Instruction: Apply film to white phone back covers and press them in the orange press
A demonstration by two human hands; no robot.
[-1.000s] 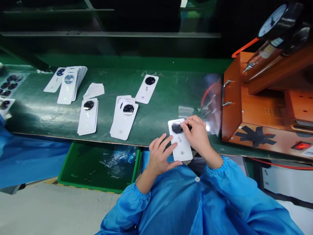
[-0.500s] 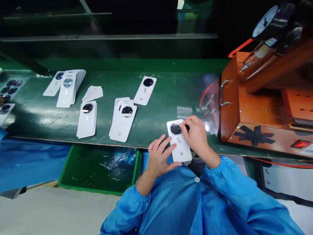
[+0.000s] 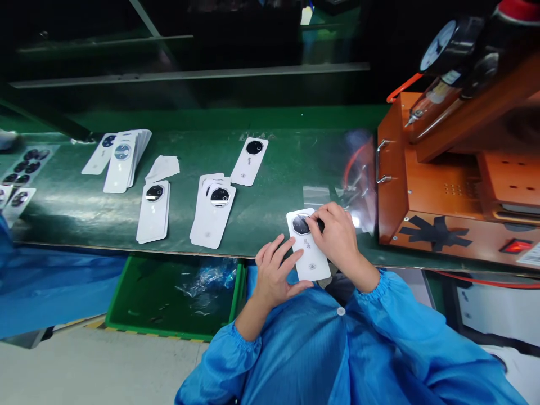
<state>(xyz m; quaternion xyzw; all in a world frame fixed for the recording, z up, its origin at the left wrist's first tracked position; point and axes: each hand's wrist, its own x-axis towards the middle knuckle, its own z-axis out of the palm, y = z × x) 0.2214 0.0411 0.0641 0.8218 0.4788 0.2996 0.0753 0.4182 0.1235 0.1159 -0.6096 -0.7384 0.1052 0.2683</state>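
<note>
A white phone back panel (image 3: pixel 314 256) with a dark round camera window lies at the bench's front edge, its lower end sticking out past it. My left hand (image 3: pixel 274 273) has its fingers spread, with the fingertips on the panel's left side and the thumb at its lower edge. Over the camera window (image 3: pixel 301 224), my right hand (image 3: pixel 337 233) is closed, thumb and index finger pinched at the window's right side. A small dark patch shows under these fingers; what they hold is hidden.
Left of my hands lie a single panel (image 3: pixel 250 162) and several stacks of panels (image 3: pixel 213 216). A clear film piece (image 3: pixel 316 196) sits behind my panel. The orange machine (image 3: pixel 422 185) stands at right. A green bin (image 3: pixel 169 298) is below the bench; a blue sleeve (image 3: pixel 54 287) shows at far left.
The pinched fingers of my right hand have shifted slightly left and down over the camera window. My left hand stays in place on the panel. The whole view has shifted slightly.
</note>
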